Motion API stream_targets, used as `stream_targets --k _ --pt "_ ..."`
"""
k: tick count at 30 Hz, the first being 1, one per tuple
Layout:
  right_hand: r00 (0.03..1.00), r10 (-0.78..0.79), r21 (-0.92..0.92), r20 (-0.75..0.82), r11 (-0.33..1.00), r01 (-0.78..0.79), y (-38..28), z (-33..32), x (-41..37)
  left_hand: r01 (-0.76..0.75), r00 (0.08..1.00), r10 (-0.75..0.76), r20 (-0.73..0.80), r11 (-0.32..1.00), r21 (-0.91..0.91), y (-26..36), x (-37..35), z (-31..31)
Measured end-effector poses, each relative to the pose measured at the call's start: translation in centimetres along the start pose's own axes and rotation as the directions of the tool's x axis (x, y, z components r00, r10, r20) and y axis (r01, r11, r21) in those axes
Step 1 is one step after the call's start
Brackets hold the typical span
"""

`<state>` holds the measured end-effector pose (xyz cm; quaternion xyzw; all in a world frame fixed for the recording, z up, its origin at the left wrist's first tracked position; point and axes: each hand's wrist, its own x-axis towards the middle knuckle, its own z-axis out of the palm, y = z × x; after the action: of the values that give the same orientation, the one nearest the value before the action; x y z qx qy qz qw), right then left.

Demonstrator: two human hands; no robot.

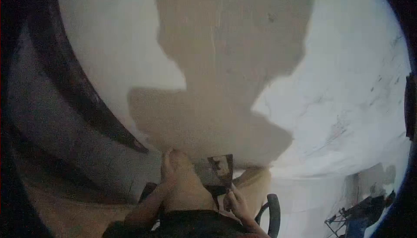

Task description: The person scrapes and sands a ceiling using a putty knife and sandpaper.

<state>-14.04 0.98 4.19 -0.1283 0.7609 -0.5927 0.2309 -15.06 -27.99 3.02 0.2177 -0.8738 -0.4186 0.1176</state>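
Note:
My right hand (236, 202) is closed around the handle of a putty knife (222, 167). Its wide blade points up and away from me, between my knees, with pale residue stuck on a dark face. On the outer side of my bare left knee (184, 168) lies my left hand (168, 165), with nothing visible in it. Its fingers stretch along the knee, though they look blurred in the dim light.
A pale wall (347, 55) rises close in front, with scuffs on its right part and a large shadow (234, 64) of a head and shoulders. A black chair armrest (273, 216) stands by my right side. Dark cluttered items (365, 214) lie at lower right.

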Motion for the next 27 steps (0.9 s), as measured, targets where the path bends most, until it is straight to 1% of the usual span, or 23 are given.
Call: stream_targets --k 1,2,3,4,5,6,7,8,9,11,12,14,15,16,17,19,20,21,22,25,26,27 --pt "0.995 0.096 0.104 0.027 0.990 -0.098 -2.6 -0.5 -0.6 -0.118 0.993 0.118 0.007 0.993 0.013 1.0 -0.9 -0.1" --pt "0.995 0.081 0.163 0.053 0.983 -0.089 -3.6 -0.7 -0.3 -0.259 0.966 0.259 0.010 0.965 0.043 1.8 -1.2 -0.1" --pt "0.995 0.066 0.222 0.079 0.972 -0.083 -4.7 -1.0 0.0 -0.456 0.887 0.461 -0.021 0.882 0.116 3.1 -0.9 -0.4" --pt "0.994 -0.057 0.237 0.089 0.971 0.035 -4.3 -1.3 0.7 -0.620 0.765 0.642 -0.052 0.757 0.207 4.3 -0.5 -0.6" --pt "0.982 -0.167 0.253 0.084 0.957 0.141 -5.3 -1.4 1.2 -0.758 0.582 0.798 -0.153 0.602 0.251 7.7 0.4 -1.5" --pt "0.958 -0.275 0.271 0.079 0.931 0.245 -6.3 -1.5 1.7 -0.820 0.456 0.867 -0.200 0.497 0.284 10.5 1.0 -2.5" --pt "0.941 -0.332 0.384 0.068 0.879 0.283 -9.7 -1.0 2.2 -0.864 0.316 0.917 -0.243 0.384 0.325 13.4 1.7 -3.5" --pt "0.920 -0.389 0.491 0.058 0.813 0.313 -13.0 -0.6 2.6 -0.890 0.163 0.947 -0.278 0.263 0.373 16.2 2.4 -4.6" --pt "0.911 -0.410 0.673 0.049 0.687 0.274 -16.9 0.1 2.8 -0.894 0.001 0.953 -0.302 0.136 0.426 18.5 2.9 -5.7" --pt "0.913 -0.409 0.765 -0.004 0.586 0.266 -19.9 0.3 3.4 -0.917 0.043 0.977 -0.208 0.121 0.381 22.1 3.7 -7.7" --pt "0.908 -0.418 0.798 0.002 0.548 0.251 -21.1 0.5 4.3 -0.926 0.064 0.985 -0.161 0.119 0.360 23.3 4.6 -8.6" --pt "0.899 -0.439 0.855 0.003 0.467 0.225 -23.0 1.0 5.8 -0.897 0.002 0.970 -0.245 0.110 0.429 24.7 6.2 -9.9" --pt "0.897 -0.442 0.851 0.021 0.478 0.216 -24.0 1.1 6.0 -0.881 -0.033 0.958 -0.284 0.107 0.462 25.3 6.6 -10.4" --pt "0.896 -0.442 0.846 0.039 0.491 0.206 -25.0 1.3 6.1 -0.850 -0.014 0.963 -0.269 0.130 0.511 25.7 6.8 -11.0" --pt "0.896 -0.441 0.842 0.058 0.504 0.194 -25.5 1.6 6.2 -0.851 -0.024 0.960 -0.280 0.128 0.510 25.8 7.5 -11.5" --pt "0.878 -0.479 0.884 0.021 0.419 0.207 -25.6 3.1 7.0 -0.854 -0.044 0.952 -0.303 0.122 0.506 26.1 9.7 -12.4" --pt "0.864 -0.504 0.897 0.017 0.388 0.209 -25.7 3.5 7.4 -0.874 -0.048 0.928 -0.370 0.140 0.465 26.7 10.2 -12.4" --pt "0.850 -0.526 0.910 0.013 0.358 0.208 -25.7 3.8 7.4 -0.866 -0.047 0.923 -0.381 0.152 0.476 26.8 10.4 -12.6" --pt "0.897 -0.440 0.901 -0.030 0.377 0.215 -26.5 4.1 7.1 -0.858 -0.049 0.919 -0.390 0.161 0.488 26.9 10.7 -12.8" --pt "0.912 -0.408 0.902 -0.039 0.378 0.208 -28.4 4.3 7.1 -0.851 -0.090 0.903 -0.421 0.150 0.504 28.2 11.6 -13.5" --pt "0.917 -0.396 0.861 -0.054 0.447 0.244 -29.1 4.8 6.9 -0.850 -0.106 0.893 -0.438 0.147 0.506 28.5 11.7 -13.7" --pt "0.917 -0.394 0.878 -0.062 0.416 0.238 -29.0 5.0 6.9 -0.858 -0.088 0.893 -0.441 0.157 0.489 28.4 11.7 -13.7"
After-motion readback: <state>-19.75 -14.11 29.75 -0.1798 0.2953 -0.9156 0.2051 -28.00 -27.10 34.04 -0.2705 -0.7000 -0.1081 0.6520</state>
